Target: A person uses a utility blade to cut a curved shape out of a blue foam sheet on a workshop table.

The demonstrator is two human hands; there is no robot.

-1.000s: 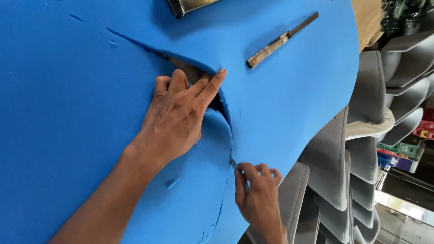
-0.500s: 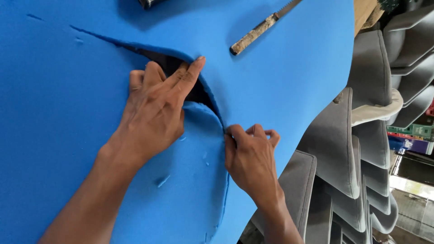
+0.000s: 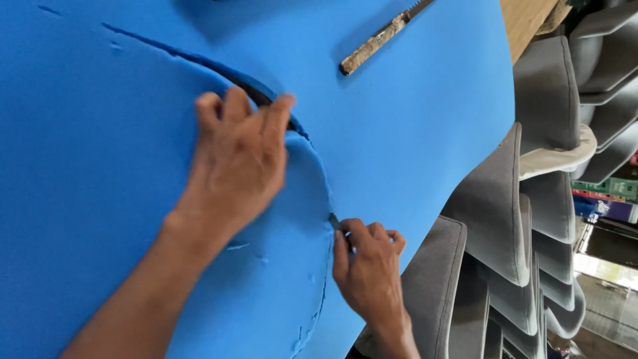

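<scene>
Saw [image 3: 382,36] (idle) above hands [image 3: 239,159].

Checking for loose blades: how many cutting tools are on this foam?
2: a saw blade with wrapped handle lying at the top, and a small blade in the right hand. Others may lie outside the frame.

the left hand [image 3: 239,159] lies palm down, fingers together and stretched forward, fingertips curled slightly at the top, its bare forearm running down to the lower left. the right hand [image 3: 365,269] sits lower and to the right, back of the hand up, fingers curled into a pinching fist with the thumb pressed forward, wrist bent toward the bottom edge.
</scene>
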